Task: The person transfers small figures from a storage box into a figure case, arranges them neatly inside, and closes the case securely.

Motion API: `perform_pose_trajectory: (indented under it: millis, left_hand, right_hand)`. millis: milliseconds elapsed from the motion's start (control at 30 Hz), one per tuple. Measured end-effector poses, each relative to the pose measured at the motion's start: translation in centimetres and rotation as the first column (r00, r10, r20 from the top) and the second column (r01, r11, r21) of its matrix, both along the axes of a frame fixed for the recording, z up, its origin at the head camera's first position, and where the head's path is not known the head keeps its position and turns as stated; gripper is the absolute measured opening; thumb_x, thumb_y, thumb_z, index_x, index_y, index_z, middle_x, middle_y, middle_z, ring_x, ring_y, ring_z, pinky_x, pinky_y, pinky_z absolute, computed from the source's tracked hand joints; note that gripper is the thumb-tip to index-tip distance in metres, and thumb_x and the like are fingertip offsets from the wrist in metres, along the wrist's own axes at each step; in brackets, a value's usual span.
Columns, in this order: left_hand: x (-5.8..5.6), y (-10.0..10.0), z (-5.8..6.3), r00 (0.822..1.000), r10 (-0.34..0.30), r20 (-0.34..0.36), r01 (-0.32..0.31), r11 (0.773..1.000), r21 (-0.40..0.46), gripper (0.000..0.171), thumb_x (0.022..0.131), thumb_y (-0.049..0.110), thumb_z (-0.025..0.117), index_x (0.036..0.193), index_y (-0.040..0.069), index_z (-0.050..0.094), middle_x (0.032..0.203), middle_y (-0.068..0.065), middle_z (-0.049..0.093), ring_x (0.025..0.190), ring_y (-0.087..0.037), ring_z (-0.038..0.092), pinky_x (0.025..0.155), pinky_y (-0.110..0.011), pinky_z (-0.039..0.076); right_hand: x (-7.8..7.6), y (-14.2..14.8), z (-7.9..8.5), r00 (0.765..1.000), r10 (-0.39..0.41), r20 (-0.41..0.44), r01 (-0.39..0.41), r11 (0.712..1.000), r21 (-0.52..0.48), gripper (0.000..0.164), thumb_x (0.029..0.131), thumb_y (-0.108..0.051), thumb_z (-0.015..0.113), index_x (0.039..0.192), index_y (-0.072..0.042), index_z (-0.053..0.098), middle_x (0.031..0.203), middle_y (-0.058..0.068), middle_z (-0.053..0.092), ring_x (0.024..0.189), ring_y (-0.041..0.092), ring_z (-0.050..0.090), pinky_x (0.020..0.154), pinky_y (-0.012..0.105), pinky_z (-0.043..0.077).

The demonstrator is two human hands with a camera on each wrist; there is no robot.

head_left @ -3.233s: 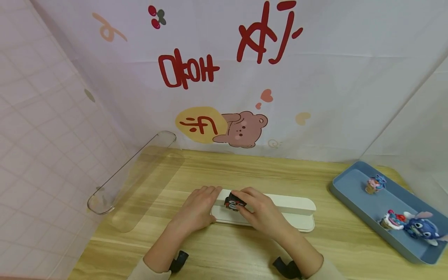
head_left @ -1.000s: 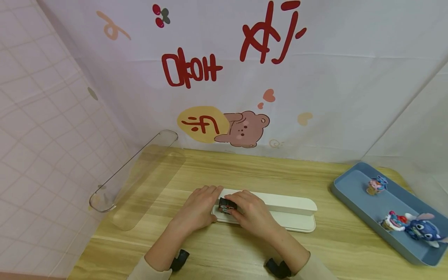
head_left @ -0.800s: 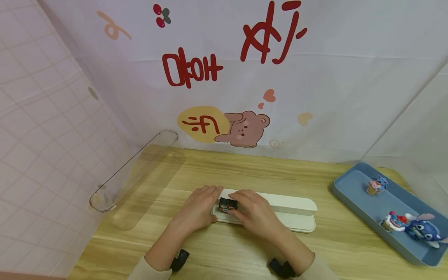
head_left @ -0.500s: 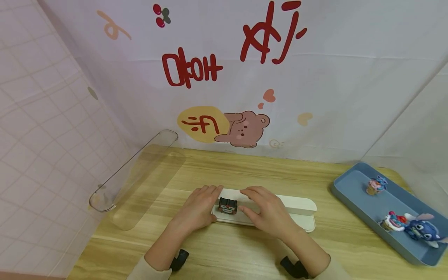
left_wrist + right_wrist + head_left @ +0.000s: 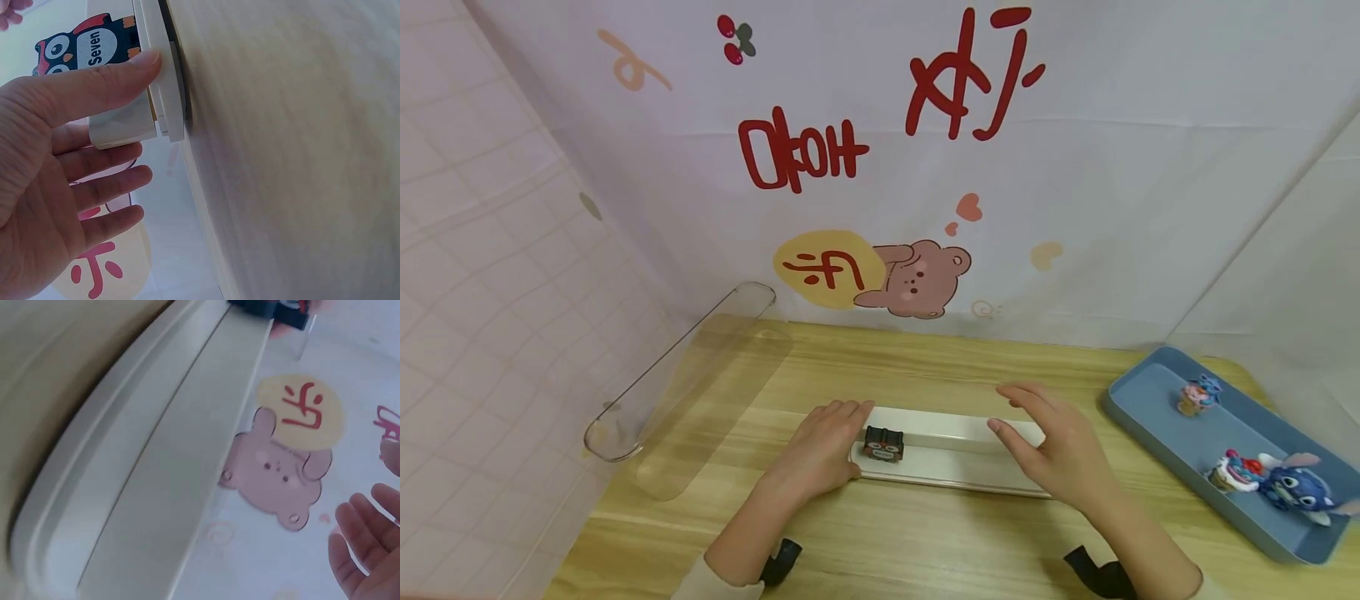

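A black owl figurine (image 5: 883, 444) with red wings, big round eyes and the word "Seven" on its belly stands on the lower step of a long white stepped display base (image 5: 947, 471), near its left end. My left hand (image 5: 823, 450) grips that end. In the left wrist view its thumb (image 5: 106, 84) lies across the front edge, in front of the owl (image 5: 94, 47), with the fingers behind. My right hand (image 5: 1060, 442) hovers above the right end of the base, thumb and fingers spread apart and holding nothing.
At the right stands a blue tray (image 5: 1157, 417) with a small ice-cream-cone figurine (image 5: 1198, 396), a cupcake-like figurine (image 5: 1236, 472) and a blue big-eared figurine (image 5: 1296, 489). A clear plastic cover (image 5: 700, 392) lies on the table's left side. A printed cloth (image 5: 1075, 167) hangs behind.
My right hand slid the owl figurine left along the base, let go of it and moved away to the right. My left hand has kept its grip on the base's left end.
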State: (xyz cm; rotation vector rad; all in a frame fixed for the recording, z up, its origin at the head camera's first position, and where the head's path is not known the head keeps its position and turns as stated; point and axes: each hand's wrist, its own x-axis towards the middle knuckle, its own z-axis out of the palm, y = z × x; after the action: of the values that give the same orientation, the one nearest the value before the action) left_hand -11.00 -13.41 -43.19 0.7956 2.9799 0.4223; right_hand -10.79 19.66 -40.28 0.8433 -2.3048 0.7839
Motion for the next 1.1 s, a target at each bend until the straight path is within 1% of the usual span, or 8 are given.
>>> perform_pose_trajectory:
  millis: [100,200,300,567,733,867,1000,1100]
  left_hand:
    - [0.0,0.0,-0.1,1.000,0.001,-0.005,-0.001,1.000,-0.001,0.095,0.070,0.016,0.099,0.150,0.000,0.052,0.137,-0.014,0.063,0.127,-0.033,0.058,0.109,-0.053,0.047]
    - [0.0,-0.1,-0.1,1.000,0.000,-0.005,0.000,1.000,-0.004,0.095,0.070,0.017,0.099,0.151,0.000,0.052,0.137,-0.013,0.063,0.127,-0.033,0.058,0.109,-0.053,0.047]
    - [0.0,-0.1,-0.1,1.000,-0.001,-0.005,0.001,1.000,-0.004,0.095,0.070,0.018,0.099,0.151,0.000,0.052,0.137,-0.013,0.063,0.127,-0.033,0.058,0.109,-0.053,0.047]
    - [-0.1,-0.1,0.0,1.000,-0.005,0.000,0.005,1.000,0.003,0.094,0.070,0.016,0.100,0.150,0.000,0.053,0.138,-0.014,0.063,0.128,-0.034,0.058,0.110,-0.054,0.047]
    - [0.0,0.0,0.0,1.000,-0.007,0.000,0.007,1.000,-0.002,0.096,0.069,0.017,0.100,0.151,0.000,0.052,0.138,-0.014,0.063,0.128,-0.033,0.058,0.110,-0.053,0.047]
    - [0.0,0.0,-0.1,1.000,-0.004,0.003,0.004,1.000,0.001,0.096,0.069,0.017,0.100,0.151,-0.001,0.052,0.140,-0.014,0.063,0.129,-0.034,0.057,0.111,-0.053,0.046]
    - [0.0,0.0,-0.1,1.000,-0.001,0.004,0.001,1.000,0.003,0.095,0.070,0.016,0.100,0.151,-0.001,0.052,0.140,-0.014,0.063,0.129,-0.034,0.057,0.111,-0.053,0.046]
    - [-0.1,0.0,-0.1,1.000,0.000,0.006,0.000,1.000,0.006,0.095,0.070,0.016,0.100,0.150,-0.001,0.052,0.139,-0.014,0.063,0.129,-0.034,0.057,0.110,-0.053,0.046]
  right_hand:
    - [0.2,1.4,-0.2,1.000,-0.004,-0.025,0.003,0.999,-0.033,0.046,0.102,-0.042,0.069,0.124,-0.002,0.072,0.120,0.010,0.071,0.105,0.030,0.068,0.096,0.019,0.047]
    - [0.3,2.8,-0.5,0.996,-0.029,-0.089,0.024,0.998,-0.057,0.058,0.104,-0.052,0.059,0.122,0.001,0.073,0.120,0.015,0.071,0.107,0.035,0.066,0.103,0.012,0.039]
    - [0.7,4.3,-0.6,0.987,-0.090,-0.135,0.083,0.995,-0.059,0.061,0.104,-0.056,0.058,0.121,0.001,0.074,0.120,0.016,0.072,0.105,0.034,0.065,0.099,0.011,0.038]
    - [2.1,9.6,-0.5,0.979,-0.187,-0.081,0.186,0.982,-0.019,0.073,0.101,-0.062,0.058,0.124,0.007,0.071,0.126,0.026,0.067,0.125,0.018,0.057,0.111,0.011,0.030]
    - [2.7,12.7,-0.7,0.963,-0.259,-0.077,0.257,0.966,-0.028,0.079,0.098,-0.066,0.061,0.128,0.007,0.069,0.130,0.029,0.065,0.135,0.025,0.054,0.115,0.014,0.027]
    - [3.3,14.7,-0.9,0.946,-0.322,-0.047,0.323,0.947,0.010,0.076,0.097,-0.060,0.067,0.132,0.008,0.066,0.137,0.031,0.061,0.138,0.037,0.052,0.116,0.013,0.023]
    - [3.7,16.2,-1.1,0.929,-0.369,-0.021,0.370,0.928,0.036,0.063,0.095,-0.040,0.078,0.134,0.007,0.065,0.140,0.030,0.060,0.122,0.058,0.055,0.119,0.016,0.022]
    - [4.0,17.2,-1.6,0.913,-0.408,0.012,0.407,0.912,0.050,0.057,0.092,-0.025,0.081,0.135,0.009,0.063,0.138,0.033,0.059,0.114,0.064,0.053,0.125,0.038,0.028]
